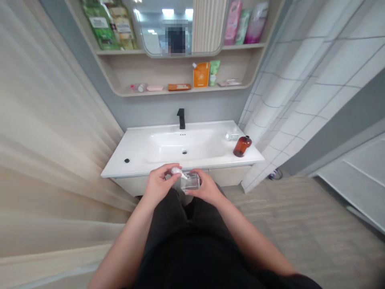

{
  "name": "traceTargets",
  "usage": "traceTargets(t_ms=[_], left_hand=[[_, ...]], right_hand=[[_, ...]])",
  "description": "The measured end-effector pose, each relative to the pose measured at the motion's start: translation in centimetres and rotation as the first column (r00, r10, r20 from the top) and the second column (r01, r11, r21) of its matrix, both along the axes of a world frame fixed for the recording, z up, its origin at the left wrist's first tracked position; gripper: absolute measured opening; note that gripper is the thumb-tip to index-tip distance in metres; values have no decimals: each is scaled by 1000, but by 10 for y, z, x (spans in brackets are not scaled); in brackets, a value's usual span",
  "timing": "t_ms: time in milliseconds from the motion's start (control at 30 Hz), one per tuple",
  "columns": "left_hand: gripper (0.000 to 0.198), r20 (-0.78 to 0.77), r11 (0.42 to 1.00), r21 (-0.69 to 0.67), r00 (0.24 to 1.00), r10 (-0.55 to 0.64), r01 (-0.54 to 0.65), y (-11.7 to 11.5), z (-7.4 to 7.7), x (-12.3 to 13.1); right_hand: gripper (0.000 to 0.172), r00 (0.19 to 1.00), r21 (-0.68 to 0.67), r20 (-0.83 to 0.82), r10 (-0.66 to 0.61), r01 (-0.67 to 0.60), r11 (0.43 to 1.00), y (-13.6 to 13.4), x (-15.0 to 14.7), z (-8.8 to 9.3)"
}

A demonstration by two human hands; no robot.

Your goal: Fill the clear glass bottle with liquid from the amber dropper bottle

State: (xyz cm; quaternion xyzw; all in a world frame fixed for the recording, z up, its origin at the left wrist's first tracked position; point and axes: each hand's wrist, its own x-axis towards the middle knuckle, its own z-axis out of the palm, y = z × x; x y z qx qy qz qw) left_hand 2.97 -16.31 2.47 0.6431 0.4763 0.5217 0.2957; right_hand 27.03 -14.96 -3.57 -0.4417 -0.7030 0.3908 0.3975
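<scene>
Standing just short of the front edge of the counter (135,154), the person held a small clear bottle (190,182) in front of that edge, about at its middle and above their own dark trousers. The right hand (207,188) had its fingers curled round the bottle's right side, and the left hand (158,184) had its fingertips pinched narrow on the white cap (177,171) at the bottle's top left. Both hands hung clear of the counter. A pale curtain (45,128) closed in the left side right up to the counter's left edge, and a white tiled wall (300,80) met its right edge, so open room lay only behind and to the right, over the wood-look floor (300,228). On the counter, a brown bottle (242,145) stood near the front right corner, with a small clear thing (231,136) lying just behind it. A small black round piece (126,160) sat near the front left corner, and a black tap (181,118) rose at the back edge behind the basin (183,144). Above, a shelf (126,93) carried an orange pouch (201,74), a green tube (214,72) and a flat orange box (179,86) under a mirror (150,36). Their labels were too small to read.
</scene>
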Motion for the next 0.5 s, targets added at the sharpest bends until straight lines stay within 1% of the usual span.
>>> traceTargets(t_ms=[100, 167, 300, 433, 500], left_hand=[[31, -80, 999, 43, 996, 32, -29, -2, 7, -3], [30, -98, 998, 48, 994, 38, -34, -3, 8, -3], [32, -47, 998, 36, 997, 60, -58, -3, 8, -6], [34, -21, 1000, 6, 1000, 22, -22, -6, 6, -13], [37, 42, 998, -2, 998, 57, -57, -6, 1, -19]], right_hand=[[82, 1000, 0, 8, -11, 11, 1000, 0, -1, -1], [82, 1000, 2, -5, -8, 8, 1000, 1, -1, -4], [82, 998, -25, -62, 6, -8, 1000, 3, 0, -11], [82, 991, -63, -135, 6, -15, 998, 5, -2, -17], [83, 986, -83, -169, -6, -8, 997, 7, -3, -21]])
